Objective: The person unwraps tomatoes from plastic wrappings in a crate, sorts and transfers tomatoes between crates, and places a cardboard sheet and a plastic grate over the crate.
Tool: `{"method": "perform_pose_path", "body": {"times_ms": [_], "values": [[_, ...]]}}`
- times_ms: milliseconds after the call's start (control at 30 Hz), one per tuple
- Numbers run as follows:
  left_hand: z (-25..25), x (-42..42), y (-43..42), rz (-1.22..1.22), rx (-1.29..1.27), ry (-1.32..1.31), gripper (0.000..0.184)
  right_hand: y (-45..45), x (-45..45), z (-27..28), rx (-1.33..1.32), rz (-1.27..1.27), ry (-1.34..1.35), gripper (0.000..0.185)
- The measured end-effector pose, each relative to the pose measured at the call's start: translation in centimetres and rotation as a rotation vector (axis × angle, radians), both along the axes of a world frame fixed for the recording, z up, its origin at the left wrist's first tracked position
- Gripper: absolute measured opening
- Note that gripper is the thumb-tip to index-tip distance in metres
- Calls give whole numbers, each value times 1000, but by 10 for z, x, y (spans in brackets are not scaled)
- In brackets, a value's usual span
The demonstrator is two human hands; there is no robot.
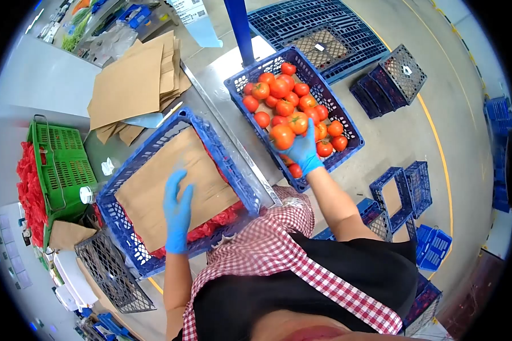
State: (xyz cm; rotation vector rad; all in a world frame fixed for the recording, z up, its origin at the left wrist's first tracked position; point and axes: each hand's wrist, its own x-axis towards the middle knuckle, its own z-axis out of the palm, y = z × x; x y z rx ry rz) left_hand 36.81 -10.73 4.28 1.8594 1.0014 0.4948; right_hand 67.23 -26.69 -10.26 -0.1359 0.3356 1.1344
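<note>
My right hand (302, 149), in a blue glove, is in the blue crate of tomatoes (355, 140). Its fingers are wrapped round an orange-red tomato (282, 137) near the crate's left side. Many red tomatoes lie loose in that crate. My left hand (177, 213), also gloved in blue, hovers over the brown cardboard sheet (173, 176) with thumb and fingers apart and nothing in it. The sheet lies inside a second blue crate (111, 196), where red netting (210, 223) shows round its edges.
Cardboard sheets (128, 85) are stacked at the upper left. A green crate (62, 165) with red nets stands at the left, near a lidded jar (87, 195). A blue post (240, 31) rises behind the tomatoes. More crates (401, 74) stand on the floor at the right.
</note>
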Motion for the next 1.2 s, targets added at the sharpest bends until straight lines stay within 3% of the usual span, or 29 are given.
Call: {"method": "perform_pose_path", "body": {"times_ms": [67, 200, 267, 300, 333, 367, 400, 467, 567, 667, 700, 733, 800, 900, 933, 1000, 1100, 1200], "values": [[-17, -40, -2, 59, 68, 143, 33, -8, 32, -11, -136, 29, 137, 86], [-23, -101, -18, 78, 220, 324, 32, 2, 85, -65, -802, -34, -178, 84], [-25, -124, -31, 121, 251, 422, 33, 9, 126, -131, -826, -9, -261, 77], [-26, -131, -37, 141, 267, 470, 33, 16, 151, -170, -838, -119, -320, 71], [-30, -137, -44, 178, 269, 455, 34, 28, 156, -159, -849, -231, -378, 66], [-36, -141, -53, 212, 270, 443, 34, 28, 165, -144, -999, -148, -379, 57], [-41, -143, -61, 246, 268, 432, 34, 39, 179, -150, -921, -182, -285, 56], [-44, -140, -71, 303, 313, 491, 35, 50, 208, -164, -890, -56, -424, 53], [-44, -135, -69, 331, 347, 490, 34, 77, 228, -163, -1063, -53, -384, 53], [-45, -135, -67, 336, 321, 505, 31, 81, 209, -171, -944, 26, -968, 60], [-44, -135, -67, 333, 320, 509, 29, 84, 190, -152, -1123, 26, -1100, 61], [-44, -135, -67, 332, 319, 514, 28, 88, 183, -172, -1235, 6, -1286, 68], [-45, -132, -67, 332, 311, 514, 26, 79, 147, -94, -1599, 382, -1731, 75], [-42, -133, -68, 342, 286, 505, 23, 62, 113, -68, -1609, 1030, -1883, 78], [-41, -130, -69, 356, 273, 494, 22, 53, 97, -87, -1636, 1025, -2140, 79], [-40, -127, -68, 381, 265, 490, 20, 47, 72, -119, -1754, 905, -2227, 77], [-42, -127, -71, 400, 277, 501, 17, 41, 51, -84, -1398, 706, -1947, 70], [-40, -124, -69, 384, 284, 489, 17, 41, 34, -159, -1345, 307, -1927, 59]]}}
